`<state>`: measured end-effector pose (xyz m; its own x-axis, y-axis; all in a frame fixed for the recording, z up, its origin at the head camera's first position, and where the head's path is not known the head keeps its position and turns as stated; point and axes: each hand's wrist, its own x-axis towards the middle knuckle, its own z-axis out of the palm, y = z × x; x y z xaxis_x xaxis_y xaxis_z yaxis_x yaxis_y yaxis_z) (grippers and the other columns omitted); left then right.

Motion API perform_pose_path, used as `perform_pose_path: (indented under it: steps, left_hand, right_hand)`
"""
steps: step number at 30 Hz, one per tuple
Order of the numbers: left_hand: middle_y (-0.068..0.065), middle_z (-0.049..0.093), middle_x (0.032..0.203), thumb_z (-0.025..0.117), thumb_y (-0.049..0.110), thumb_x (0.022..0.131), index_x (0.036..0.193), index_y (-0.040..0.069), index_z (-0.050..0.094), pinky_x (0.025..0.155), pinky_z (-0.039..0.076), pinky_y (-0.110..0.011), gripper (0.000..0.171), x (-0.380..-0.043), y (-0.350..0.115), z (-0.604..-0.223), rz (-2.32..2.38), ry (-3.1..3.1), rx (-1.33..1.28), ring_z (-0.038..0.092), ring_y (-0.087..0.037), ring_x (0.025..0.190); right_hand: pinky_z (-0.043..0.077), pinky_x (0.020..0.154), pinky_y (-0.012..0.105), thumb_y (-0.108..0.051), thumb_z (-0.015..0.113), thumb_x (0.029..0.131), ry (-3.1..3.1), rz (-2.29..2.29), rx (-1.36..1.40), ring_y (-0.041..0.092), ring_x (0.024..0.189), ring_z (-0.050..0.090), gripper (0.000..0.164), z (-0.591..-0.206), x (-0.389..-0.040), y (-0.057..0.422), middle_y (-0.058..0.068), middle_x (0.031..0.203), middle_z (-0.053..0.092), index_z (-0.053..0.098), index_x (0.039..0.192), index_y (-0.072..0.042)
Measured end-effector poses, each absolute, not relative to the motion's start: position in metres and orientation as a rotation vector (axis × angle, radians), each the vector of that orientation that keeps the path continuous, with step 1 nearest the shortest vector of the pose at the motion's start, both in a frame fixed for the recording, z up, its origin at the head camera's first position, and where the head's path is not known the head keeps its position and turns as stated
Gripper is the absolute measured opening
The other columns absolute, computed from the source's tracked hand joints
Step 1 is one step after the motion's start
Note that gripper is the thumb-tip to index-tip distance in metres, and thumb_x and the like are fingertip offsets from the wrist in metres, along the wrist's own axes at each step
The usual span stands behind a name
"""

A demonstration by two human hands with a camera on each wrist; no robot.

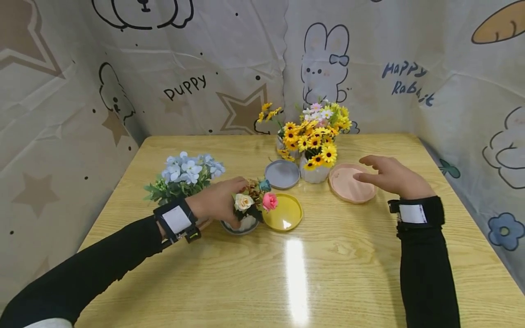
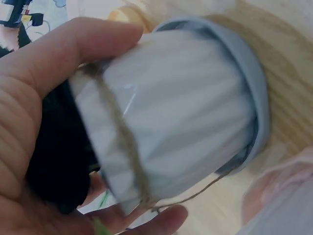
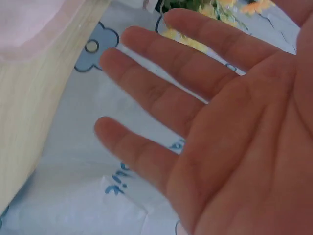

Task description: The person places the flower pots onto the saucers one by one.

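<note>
My left hand [image 1: 219,200] grips a white ribbed flower pot [image 2: 181,107] near its rim, where a twine cord [image 2: 120,122] is tied round it. Cream and pink artificial roses [image 1: 244,202] rise from this pot in the head view. The pot's base sits within a grey saucer [image 2: 259,83] on the table. Over the right edge of a pink saucer [image 1: 348,184] hovers my right hand [image 1: 399,177], fingers extended and holding nothing. Its palm [image 3: 244,142] shows bare in the right wrist view.
A yellow saucer [image 1: 289,212] lies just right of the roses, with a grey-blue saucer [image 1: 282,174] behind it. Potted yellow flowers [image 1: 313,141] stand at the back of the wooden table [image 1: 348,273]. Blue flowers [image 1: 184,171] with green leaves stand left of my left hand.
</note>
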<state>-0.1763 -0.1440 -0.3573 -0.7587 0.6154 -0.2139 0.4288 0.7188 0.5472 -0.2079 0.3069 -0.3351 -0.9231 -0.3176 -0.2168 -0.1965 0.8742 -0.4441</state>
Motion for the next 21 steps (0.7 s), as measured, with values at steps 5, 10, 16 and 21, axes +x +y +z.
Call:
perform_pose_path:
  steps: [5,10,16,21]
  left_hand:
    - [-0.009,0.044,0.165,0.103,0.020,0.065,0.169,0.017,0.033,0.101,0.057,-0.050,0.125,-0.177,-0.146,-0.346,0.664,2.556,0.887,0.055,-0.033,0.139]
    - [-0.009,0.037,0.169,0.102,0.031,0.068,0.169,0.019,0.031,0.109,0.051,-0.059,0.125,-0.169,-0.147,-0.324,0.698,2.581,0.967,0.048,-0.037,0.146]
    - [-0.007,0.031,0.173,0.101,0.037,0.071,0.170,0.022,0.028,0.119,0.039,-0.064,0.124,-0.159,-0.152,-0.296,0.836,2.657,1.007,0.034,-0.035,0.157]
    - [-0.005,0.033,0.172,0.099,0.038,0.074,0.169,0.025,0.031,0.118,0.035,-0.070,0.118,-0.159,-0.165,-0.274,0.995,2.782,1.010,0.035,-0.036,0.156]
  right_hand:
    - [0.043,0.111,0.071,-0.040,0.067,0.107,2.761,-0.680,-0.512,0.056,0.138,0.049,0.070,-0.340,-0.211,0.298,0.034,0.154,0.050,0.049,0.153,0.009]
    - [0.044,0.109,0.071,-0.041,0.070,0.105,2.750,-0.694,-0.524,0.056,0.138,0.049,0.073,-0.345,-0.214,0.293,0.033,0.155,0.050,0.046,0.156,0.006]
    - [0.043,0.111,0.070,-0.041,0.074,0.102,2.739,-0.734,-0.519,0.056,0.140,0.048,0.080,-0.349,-0.215,0.290,0.032,0.158,0.048,0.042,0.159,0.005]
    - [0.042,0.113,0.071,-0.039,0.077,0.100,2.746,-0.753,-0.522,0.056,0.142,0.046,0.083,-0.345,-0.212,0.288,0.031,0.160,0.045,0.041,0.160,0.005]
